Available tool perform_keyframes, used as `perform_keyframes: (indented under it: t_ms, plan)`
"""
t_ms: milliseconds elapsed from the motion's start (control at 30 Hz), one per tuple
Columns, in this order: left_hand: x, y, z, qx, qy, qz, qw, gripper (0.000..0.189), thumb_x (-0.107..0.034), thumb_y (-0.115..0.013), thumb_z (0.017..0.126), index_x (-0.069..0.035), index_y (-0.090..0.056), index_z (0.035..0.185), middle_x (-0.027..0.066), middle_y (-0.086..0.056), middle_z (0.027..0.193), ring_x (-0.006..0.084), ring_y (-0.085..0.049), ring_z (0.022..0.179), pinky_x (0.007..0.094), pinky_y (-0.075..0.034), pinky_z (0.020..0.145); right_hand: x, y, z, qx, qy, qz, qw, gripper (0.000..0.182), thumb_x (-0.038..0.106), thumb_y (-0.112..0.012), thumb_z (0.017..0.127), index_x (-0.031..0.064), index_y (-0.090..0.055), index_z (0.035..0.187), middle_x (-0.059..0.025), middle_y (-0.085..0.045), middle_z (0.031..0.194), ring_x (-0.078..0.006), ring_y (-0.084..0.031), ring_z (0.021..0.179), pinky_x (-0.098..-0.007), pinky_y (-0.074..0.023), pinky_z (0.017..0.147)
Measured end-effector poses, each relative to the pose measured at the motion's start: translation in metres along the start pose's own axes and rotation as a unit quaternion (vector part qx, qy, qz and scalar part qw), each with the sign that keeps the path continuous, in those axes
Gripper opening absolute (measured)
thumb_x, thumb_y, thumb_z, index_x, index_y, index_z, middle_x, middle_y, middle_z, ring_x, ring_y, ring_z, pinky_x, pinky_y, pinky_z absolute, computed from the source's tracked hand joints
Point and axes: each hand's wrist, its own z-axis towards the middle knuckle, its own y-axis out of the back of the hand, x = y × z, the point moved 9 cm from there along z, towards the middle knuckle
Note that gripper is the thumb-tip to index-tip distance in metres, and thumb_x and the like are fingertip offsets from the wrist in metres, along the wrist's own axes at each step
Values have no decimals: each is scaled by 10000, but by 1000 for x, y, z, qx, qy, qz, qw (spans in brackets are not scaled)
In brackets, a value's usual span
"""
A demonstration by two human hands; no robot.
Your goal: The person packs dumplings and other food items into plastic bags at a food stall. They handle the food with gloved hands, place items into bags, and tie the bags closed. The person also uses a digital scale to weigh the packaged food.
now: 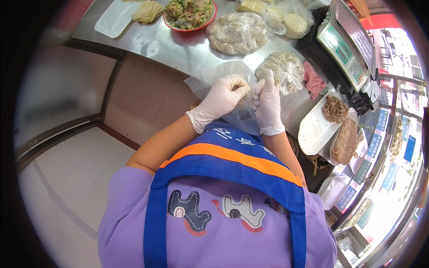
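A thin translucent plastic bag hangs between my hands in front of the blue apron, and nothing shows inside it. White-gloved, my left hand pinches the bag between thumb and bent fingers. My right hand, gloved the same way, has its fingers curled on the bag's other side with the thumb pointing up. Just beyond the right hand, a knotted clear bag of dumplings rests on the steel table. Farther back lies a larger knotted bag of dumplings.
A red-rimmed bowl of chopped filling, wrapper sheets and a white tray stand at the back. To the right are bagged round wrappers, a digital scale, a pink cloth, meat trays and a display case.
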Motion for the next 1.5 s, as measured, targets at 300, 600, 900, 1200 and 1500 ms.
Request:
perform_keyframes:
  t_ms: [300, 600, 900, 1200, 1500]
  plan:
    - [-1, 3, 2, 5, 1, 6, 1000, 108, -107, -574, 906, -16, -588, 850, 13, -589, 751, 78, -574, 660, 214, -479, 611, 7, -13, -7, 136, 27, 25, 990, 122, 130, -594, 894, 12, -564, 883, -16, -555, 720, -81, -492, 611, -210, -411, 592]
    - [8, 5, 1, 7, 68, -74, 995, 125, -114, -566, 911, 2, -609, 895, 46, -625, 806, 116, -612, 716, 230, -512, 636, -1, 0, -2, 127, 1, 117, 985, 134, 125, -590, 902, 57, -554, 793, -2, -518, 674, -74, -445, 572, -192, -366, 527]
    - [4, 2, 4, 16, 23, -37, 999, 107, -79, -603, 874, 23, -596, 909, 61, -640, 790, 110, -620, 705, 240, -519, 632, -10, -10, -5, 102, -37, 103, 989, 115, 114, -611, 887, 36, -585, 807, -35, -565, 629, -86, -509, 498, -178, -402, 470]
    - [15, 3, 3, 30, 78, -143, 986, 84, -91, -558, 909, -13, -590, 906, 49, -622, 837, 125, -626, 743, 248, -521, 679, -11, -12, -6, 103, -62, 214, 969, 103, 115, -602, 892, 34, -590, 831, -38, -560, 665, -94, -499, 535, -195, -411, 497]
    - [-1, 14, 1, 71, 67, -456, 885, 106, -109, -440, 948, -43, -514, 912, 66, -556, 869, 218, -573, 898, 423, -457, 912, 61, 23, -9, -74, 347, -567, 743, 159, 117, -687, 692, 15, -568, 666, -98, -538, 550, -164, -525, 487, -290, -448, 521]
